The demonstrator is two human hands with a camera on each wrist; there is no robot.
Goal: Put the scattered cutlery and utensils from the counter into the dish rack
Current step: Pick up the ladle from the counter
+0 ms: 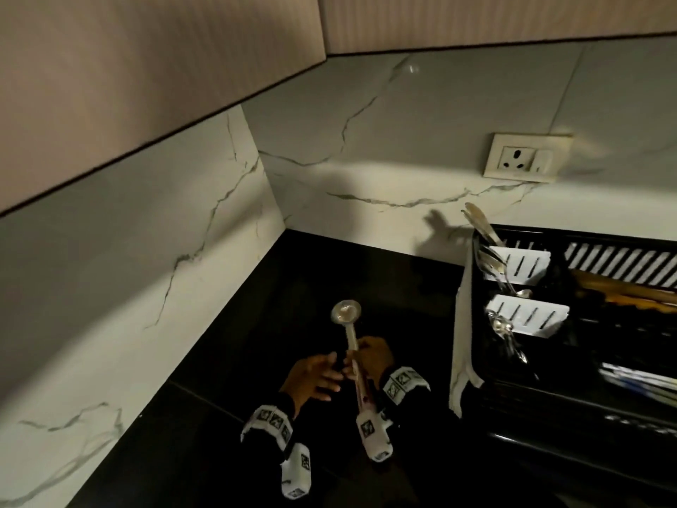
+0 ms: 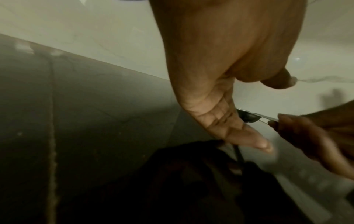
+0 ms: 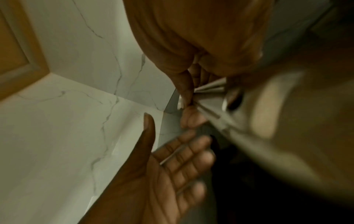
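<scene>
Ladle (image 1: 346, 312) above the dark desk (image 1: 227, 361), at nine o'clock of the dish rack (image 1: 571, 324); right hand (image 1: 373, 355) grasps its handle, left hand (image 1: 315, 375) released beside it. Cutlery (image 1: 491, 258) already racked; ladle remains.

Black sleeves (image 1: 278, 401); white wrist bands (image 1: 269, 425) bearing black square markers, both wrists.

The left hand (image 2: 220, 68) filled the upper centre, fingers (image 2: 249, 136) extended downward and loosely straight. The right hand (image 2: 316, 136) entered from the right edge, gripping a metal ladle (image 2: 254, 117) by its handle. The dark counter (image 2: 86, 121) lay lower left, meeting a pale marble wall (image 2: 95, 30) above.
</scene>
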